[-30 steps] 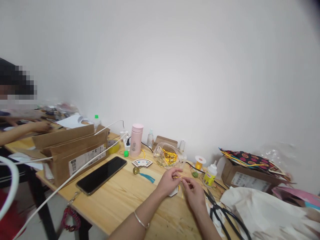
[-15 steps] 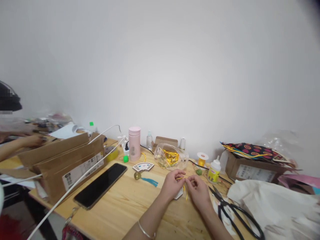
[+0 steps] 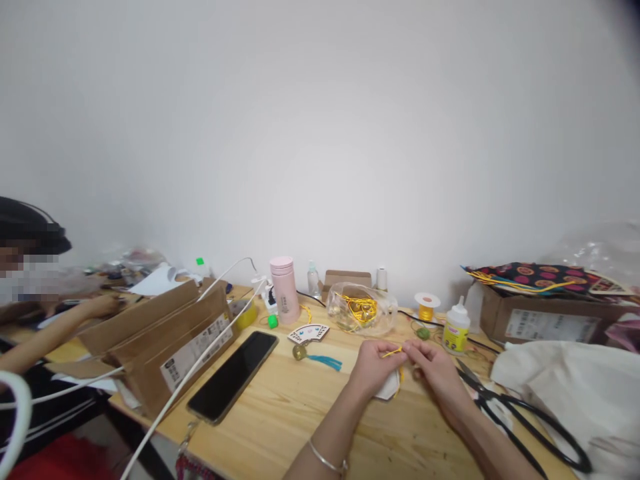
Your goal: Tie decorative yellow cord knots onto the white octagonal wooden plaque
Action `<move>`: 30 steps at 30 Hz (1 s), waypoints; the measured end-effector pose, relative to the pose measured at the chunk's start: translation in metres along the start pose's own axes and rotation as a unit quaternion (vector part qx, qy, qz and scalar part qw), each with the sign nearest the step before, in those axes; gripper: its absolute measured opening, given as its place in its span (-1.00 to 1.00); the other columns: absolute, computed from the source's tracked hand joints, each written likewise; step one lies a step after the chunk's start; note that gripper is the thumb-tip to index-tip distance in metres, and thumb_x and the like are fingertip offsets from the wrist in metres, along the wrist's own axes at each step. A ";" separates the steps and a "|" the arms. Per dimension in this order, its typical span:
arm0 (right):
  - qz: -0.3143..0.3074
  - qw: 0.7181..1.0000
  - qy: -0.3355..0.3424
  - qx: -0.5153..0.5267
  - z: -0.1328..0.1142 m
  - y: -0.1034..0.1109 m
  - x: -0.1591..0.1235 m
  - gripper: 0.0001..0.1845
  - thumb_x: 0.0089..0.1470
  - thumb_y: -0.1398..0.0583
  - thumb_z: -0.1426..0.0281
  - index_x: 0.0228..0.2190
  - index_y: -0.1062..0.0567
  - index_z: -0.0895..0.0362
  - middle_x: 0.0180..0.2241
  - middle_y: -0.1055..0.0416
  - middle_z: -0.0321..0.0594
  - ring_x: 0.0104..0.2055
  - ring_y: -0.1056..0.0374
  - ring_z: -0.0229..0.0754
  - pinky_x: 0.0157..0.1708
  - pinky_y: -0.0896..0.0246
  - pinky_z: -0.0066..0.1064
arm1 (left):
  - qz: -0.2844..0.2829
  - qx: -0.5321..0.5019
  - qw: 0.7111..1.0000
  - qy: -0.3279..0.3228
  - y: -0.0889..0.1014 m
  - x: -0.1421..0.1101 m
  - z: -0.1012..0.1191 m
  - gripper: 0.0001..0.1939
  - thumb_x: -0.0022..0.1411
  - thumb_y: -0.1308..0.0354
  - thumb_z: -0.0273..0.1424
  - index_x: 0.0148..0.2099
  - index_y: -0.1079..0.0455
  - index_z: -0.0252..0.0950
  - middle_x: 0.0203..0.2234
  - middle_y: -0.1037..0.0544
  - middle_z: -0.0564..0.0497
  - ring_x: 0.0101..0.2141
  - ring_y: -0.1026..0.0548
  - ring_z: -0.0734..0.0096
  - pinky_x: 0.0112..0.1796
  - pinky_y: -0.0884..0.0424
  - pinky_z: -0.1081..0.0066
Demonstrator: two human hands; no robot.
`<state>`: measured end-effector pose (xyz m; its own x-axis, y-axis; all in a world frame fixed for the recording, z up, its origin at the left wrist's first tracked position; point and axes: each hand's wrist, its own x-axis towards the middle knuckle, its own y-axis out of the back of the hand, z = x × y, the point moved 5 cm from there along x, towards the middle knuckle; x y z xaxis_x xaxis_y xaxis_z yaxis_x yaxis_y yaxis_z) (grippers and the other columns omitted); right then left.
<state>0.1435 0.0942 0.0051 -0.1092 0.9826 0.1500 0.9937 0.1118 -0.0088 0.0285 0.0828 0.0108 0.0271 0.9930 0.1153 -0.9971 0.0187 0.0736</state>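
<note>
My left hand (image 3: 373,367) pinches a thin yellow cord (image 3: 391,352) between thumb and forefinger. Close beside it, my right hand (image 3: 427,360) is closed at the fingertips on the same cord. Under the left hand a flat white piece (image 3: 389,387) shows in part, with yellow cord along its right edge; the hand covers the rest. To the left lie a fan-shaped white piece (image 3: 310,333) and a round brass-coloured bell (image 3: 299,352) with a blue tassel (image 3: 325,361). Black-handled scissors (image 3: 520,407) lie right of my right forearm.
A phone (image 3: 233,377) and a cardboard box (image 3: 170,353) stand left, crossed by a white cable. Behind are a pink flask (image 3: 285,293), a plastic bag (image 3: 365,310) of yellow cord, a spool (image 3: 427,308) and a glue bottle (image 3: 456,328). Another person's arm (image 3: 55,340) is far left.
The view has swung left, so things sit further right. My hands stay close together on the yellow cord, and more of the white piece shows beneath the left hand.
</note>
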 end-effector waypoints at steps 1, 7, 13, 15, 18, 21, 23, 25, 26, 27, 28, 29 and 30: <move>-0.009 1.000 0.001 0.005 0.002 0.000 0.001 -0.76 -0.22 -0.14 0.24 -0.63 -0.37 0.20 -0.67 -0.21 -0.38 -0.68 -0.02 -0.42 -0.71 0.08 -0.58 | 0.006 0.003 1.000 -0.003 0.001 0.000 0.000 -0.71 -0.20 -0.17 -0.30 -0.42 -0.45 -0.44 -0.64 -0.46 0.01 -0.65 -0.28 0.53 -0.62 -0.16 0.53; 0.023 0.999 0.025 0.005 0.003 0.006 0.005 -0.72 -0.28 -0.18 0.21 -0.58 -0.36 0.20 -0.68 -0.24 -0.36 -0.70 -0.02 -0.41 -0.74 0.12 -0.56 | 0.030 0.048 0.998 0.006 0.006 0.003 -0.002 -0.73 -0.18 -0.16 -0.30 -0.44 -0.45 -0.42 -0.71 -0.44 0.03 -0.70 -0.27 0.52 -0.67 -0.15 0.54; 0.028 0.997 0.004 0.073 -0.007 0.003 -0.001 -0.74 -0.24 -0.16 0.22 -0.60 -0.28 0.17 -0.77 -0.07 -0.49 -0.74 0.06 -0.45 -0.74 0.16 -0.59 | 0.021 0.053 0.998 -0.029 0.006 0.006 0.003 -0.76 -0.17 -0.16 -0.32 -0.45 -0.45 -0.41 -0.58 -0.51 -0.03 -0.55 -0.37 0.41 -0.52 -0.26 0.48; -0.001 0.994 -0.001 0.108 -0.010 0.000 -0.002 -0.75 -0.22 -0.14 0.24 -0.61 -0.26 0.17 -0.78 -0.02 -0.51 -0.75 0.10 -0.47 -0.75 0.16 -0.60 | 0.021 0.058 0.997 -0.036 0.007 0.008 0.004 -0.76 -0.17 -0.16 -0.33 -0.44 -0.45 -0.42 -0.56 -0.52 -0.06 -0.52 -0.39 0.38 -0.49 -0.27 0.46; -0.044 0.989 -0.023 0.142 -0.014 -0.002 -0.003 -0.76 -0.23 -0.15 0.27 -0.62 -0.25 0.18 -0.74 -0.06 -0.50 -0.75 0.14 -0.49 -0.77 0.19 -0.62 | 0.022 0.062 0.997 -0.034 0.007 0.009 0.004 -0.75 -0.17 -0.16 -0.33 -0.44 -0.45 -0.43 -0.57 -0.52 -0.06 -0.53 -0.40 0.38 -0.50 -0.27 0.46; -0.050 0.983 -0.046 0.169 -0.016 0.002 -0.002 -0.76 -0.23 -0.16 0.27 -0.60 -0.26 0.18 -0.74 -0.06 -0.49 -0.76 0.16 -0.51 -0.79 0.28 -0.64 | 0.034 0.055 0.998 -0.016 0.008 0.011 0.002 -0.76 -0.20 -0.18 -0.32 -0.48 -0.45 -0.42 -0.65 -0.50 -0.01 -0.61 -0.38 0.41 -0.58 -0.25 0.49; -0.044 0.978 -0.051 0.199 -0.019 0.007 -0.001 -0.77 -0.22 -0.16 0.26 -0.58 -0.26 0.16 -0.78 0.04 -0.54 -0.76 0.21 -0.50 -0.79 0.34 -0.65 | 0.039 0.042 0.998 0.006 0.009 0.012 0.000 -0.76 -0.22 -0.19 -0.32 -0.49 -0.43 -0.42 -0.72 -0.46 0.04 -0.68 -0.35 0.46 -0.66 -0.21 0.51; -0.018 0.974 -0.033 0.222 -0.024 0.016 0.000 -0.78 -0.21 -0.15 0.25 -0.54 -0.27 0.14 -0.78 0.12 -0.56 -0.76 0.25 -0.49 -0.79 0.35 -0.65 | 0.041 0.025 0.999 0.026 0.010 0.012 -0.002 -0.76 -0.23 -0.19 -0.32 -0.49 -0.41 -0.41 -0.79 -0.42 0.09 -0.75 -0.31 0.50 -0.70 -0.19 0.52; 0.009 0.976 -0.015 0.218 -0.027 0.021 0.001 -0.79 -0.19 -0.14 0.25 -0.52 -0.28 0.13 -0.78 0.10 -0.55 -0.76 0.23 -0.48 -0.79 0.33 -0.64 | 0.043 0.014 0.998 0.033 0.011 0.012 -0.002 -0.77 -0.23 -0.19 -0.32 -0.49 -0.41 -0.40 -0.81 -0.40 0.10 -0.76 -0.30 0.50 -0.71 -0.19 0.52; 0.043 0.980 0.007 0.195 -0.030 0.026 0.001 -0.78 -0.19 -0.13 0.24 -0.50 -0.30 0.13 -0.76 0.03 -0.53 -0.75 0.18 -0.47 -0.78 0.28 -0.63 | 0.045 0.004 0.998 0.038 0.012 0.012 -0.002 -0.77 -0.23 -0.20 -0.32 -0.49 -0.40 -0.39 -0.82 -0.39 0.11 -0.77 -0.31 0.50 -0.71 -0.19 0.52; 0.081 0.984 0.032 0.153 -0.033 0.031 0.001 -0.78 -0.18 -0.13 0.24 -0.49 -0.32 0.14 -0.73 -0.07 -0.48 -0.73 0.10 -0.45 -0.76 0.20 -0.62 | 0.044 -0.003 0.998 0.039 0.012 0.012 -0.002 -0.77 -0.24 -0.20 -0.32 -0.50 -0.39 -0.39 -0.82 -0.39 0.12 -0.76 -0.32 0.49 -0.71 -0.20 0.51; 0.114 0.987 0.060 0.093 -0.036 0.035 0.001 -0.76 -0.19 -0.13 0.23 -0.48 -0.35 0.15 -0.66 -0.19 -0.40 -0.69 -0.01 -0.42 -0.72 0.10 -0.59 | 0.043 -0.009 0.998 0.041 0.013 0.012 -0.002 -0.76 -0.24 -0.20 -0.31 -0.49 -0.39 -0.39 -0.82 -0.39 0.11 -0.76 -0.32 0.48 -0.70 -0.21 0.51; 0.139 0.986 0.091 0.024 -0.038 0.036 0.000 -0.75 -0.20 -0.13 0.23 -0.47 -0.38 0.16 -0.56 -0.29 -0.31 -0.61 -0.12 -0.36 -0.65 -0.01 -0.55 | 0.042 -0.013 0.998 0.044 0.013 0.011 -0.003 -0.75 -0.24 -0.20 -0.30 -0.49 -0.39 -0.39 -0.81 -0.39 0.11 -0.76 -0.33 0.47 -0.70 -0.22 0.50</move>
<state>0.1800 0.0923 0.0428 0.1773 0.9341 0.3099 0.9819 -0.1466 -0.1197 0.0156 0.0946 0.0105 -0.0616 0.9976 0.0317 -0.9971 -0.0630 0.0423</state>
